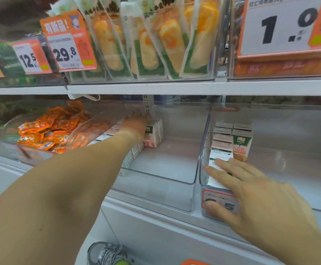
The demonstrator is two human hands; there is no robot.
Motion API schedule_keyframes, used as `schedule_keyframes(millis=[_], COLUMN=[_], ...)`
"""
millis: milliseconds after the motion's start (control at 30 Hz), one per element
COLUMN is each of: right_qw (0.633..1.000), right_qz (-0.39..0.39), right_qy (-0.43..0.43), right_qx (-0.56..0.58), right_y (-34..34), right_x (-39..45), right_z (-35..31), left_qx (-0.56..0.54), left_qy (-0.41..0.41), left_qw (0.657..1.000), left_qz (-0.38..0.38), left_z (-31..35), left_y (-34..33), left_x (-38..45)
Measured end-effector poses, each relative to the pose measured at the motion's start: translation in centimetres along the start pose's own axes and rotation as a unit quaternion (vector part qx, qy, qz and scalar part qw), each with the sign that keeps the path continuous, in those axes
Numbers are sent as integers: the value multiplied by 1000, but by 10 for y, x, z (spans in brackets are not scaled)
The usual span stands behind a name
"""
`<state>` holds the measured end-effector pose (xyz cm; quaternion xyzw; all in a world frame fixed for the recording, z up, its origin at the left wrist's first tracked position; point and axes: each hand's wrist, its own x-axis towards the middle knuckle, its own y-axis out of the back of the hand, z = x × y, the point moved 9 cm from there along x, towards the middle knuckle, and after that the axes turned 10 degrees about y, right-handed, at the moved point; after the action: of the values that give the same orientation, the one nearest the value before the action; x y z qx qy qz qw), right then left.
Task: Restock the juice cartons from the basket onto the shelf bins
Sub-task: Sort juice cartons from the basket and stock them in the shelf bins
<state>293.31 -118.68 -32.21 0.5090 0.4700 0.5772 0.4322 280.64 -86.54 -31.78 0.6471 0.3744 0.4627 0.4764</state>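
Nearest me, my right hand (251, 190) lies flat, fingers straight, over the front cartons (219, 163) in the right bin (203, 150), thumb on its price tag (220, 205). Farther back, my left hand (136, 125) reaches deep into the middle bin (155, 188), resting on the rear cartons (154, 132); I can't tell whether it grips one. I'd push each row snug against the wall, labels forward. The basket is cut off, only an orange edge (194, 262) shows below; the cartons' print is blurred.
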Motion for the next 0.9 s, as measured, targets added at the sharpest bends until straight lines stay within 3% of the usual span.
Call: schedule_keyframes(millis=[100,200,333,433,567,667,767,833,900], right_qw=[1000,1000,1000,1000,990,976,946,942,950], right_qz=[4,8,10,0,7,138,265,248,175], right_qy=[9,12,14,18,47,87,94,65,28], right_qx=[1,-1,7,19,130,142,161,217,258], right_y=[-1,3,4,4,3,29,41,13,-41], right_x=[-1,-3,-7,-8,-10,-30,-85,-124,-160], right_z=[-1,-2,0,3,9,5,-10,-18,-21], left_qx=[-37,-172,-295,-436,-515,-535,-488,-443,-403], left_qy=[2,-18,-78,-62,-54,-42,-78,-113,-138], left_qw=[999,981,917,847,838,844,859,866,859], left_qz=[7,86,256,297,171,6,-132,-202,-286], left_z=[2,-2,-13,-16,24,63,97,113,125], left_y=[14,49,103,117,68,0,-72,-109,-139], left_x=[-10,-46,-136,-223,-311,-363,-416,-445,-470])
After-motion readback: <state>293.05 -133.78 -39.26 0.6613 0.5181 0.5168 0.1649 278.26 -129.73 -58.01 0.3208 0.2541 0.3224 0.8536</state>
